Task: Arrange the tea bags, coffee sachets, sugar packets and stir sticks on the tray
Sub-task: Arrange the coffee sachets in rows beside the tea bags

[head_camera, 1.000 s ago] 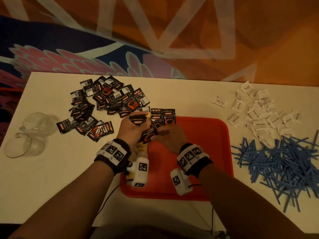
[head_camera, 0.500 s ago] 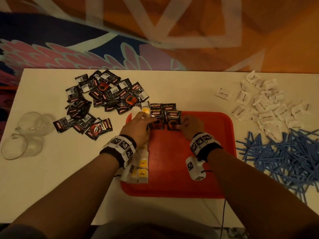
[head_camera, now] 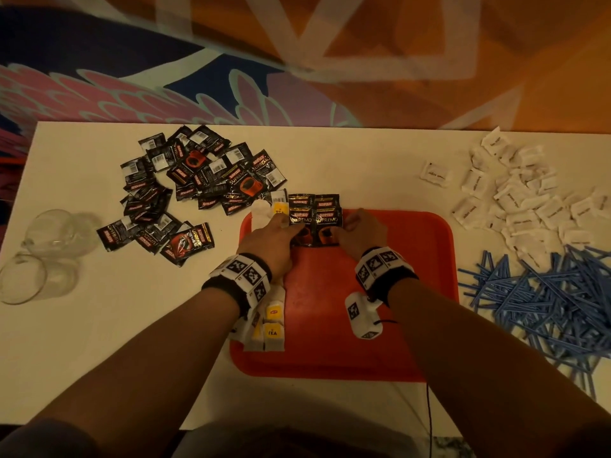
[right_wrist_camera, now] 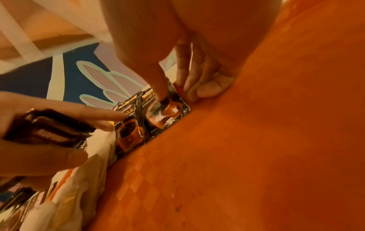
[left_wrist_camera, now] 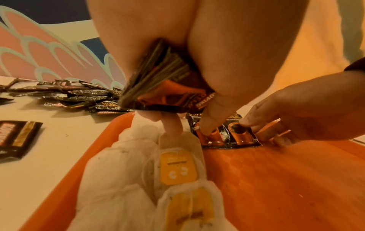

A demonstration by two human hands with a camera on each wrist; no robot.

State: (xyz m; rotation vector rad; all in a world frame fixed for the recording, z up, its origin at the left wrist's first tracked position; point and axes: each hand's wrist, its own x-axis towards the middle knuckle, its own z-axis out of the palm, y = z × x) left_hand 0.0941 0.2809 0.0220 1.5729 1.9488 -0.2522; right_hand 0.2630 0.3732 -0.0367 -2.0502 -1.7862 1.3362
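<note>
On the red tray, two black coffee sachets lie side by side at the far edge, overlapping a row behind them. My left hand grips a stack of coffee sachets in its palm, and its forefinger presses the left sachet. My right hand pinches the right sachet, thumb on top and fingers curled at its right edge. Tea bags with yellow tags line the tray's left side, partly hidden under my left wrist.
A loose pile of coffee sachets lies on the white table left of the tray. White sugar packets sit at the far right, blue stir sticks at the near right. Two glass cups lie at the left edge.
The right hand took a sachet from the left hand's stack and set it down beside the other at the tray's far edge. Both hands have moved forward onto that pair.
</note>
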